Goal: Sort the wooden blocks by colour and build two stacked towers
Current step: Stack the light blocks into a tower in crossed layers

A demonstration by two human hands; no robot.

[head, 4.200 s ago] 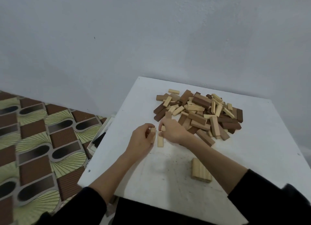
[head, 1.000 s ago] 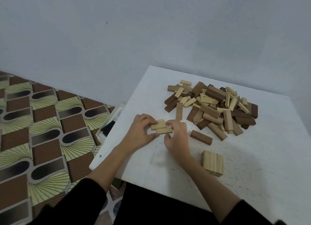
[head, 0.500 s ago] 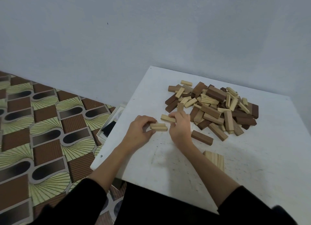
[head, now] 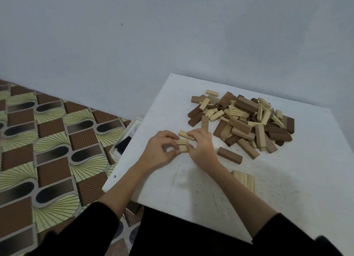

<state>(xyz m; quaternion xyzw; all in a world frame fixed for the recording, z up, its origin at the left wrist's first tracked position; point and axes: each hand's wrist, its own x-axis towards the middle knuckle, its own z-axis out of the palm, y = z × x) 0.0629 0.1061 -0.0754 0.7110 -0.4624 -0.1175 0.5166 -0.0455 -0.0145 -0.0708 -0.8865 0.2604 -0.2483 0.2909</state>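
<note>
Taking the mixed pile [head: 243, 119] as the landmark: far to its left, off the bench [head: 306, 169], lies patterned floor [head: 38, 140], and a white box [head: 122, 146] sits on that floor against the bench's left edge. Nearer-left of the pile, the left hand [head: 159, 153] pinches a pair of pale blocks [head: 182, 145] set one on another. Just right of it, the right hand [head: 201, 146] has fingers curled round a third pale block [head: 186, 135], held at a slant over that pair. A single dark block [head: 229, 155] lies alone just beside the pile's near edge. Nearer the person than the pile, a flat row of pale blocks [head: 246, 180] rests on the bench, partly hidden by the right forearm.

Judging from this, the work is barely begun: one pale layer is laid, a second handful is being gathered, no dark tower has started, and nearly all blocks remain unsorted in the pile.
</note>
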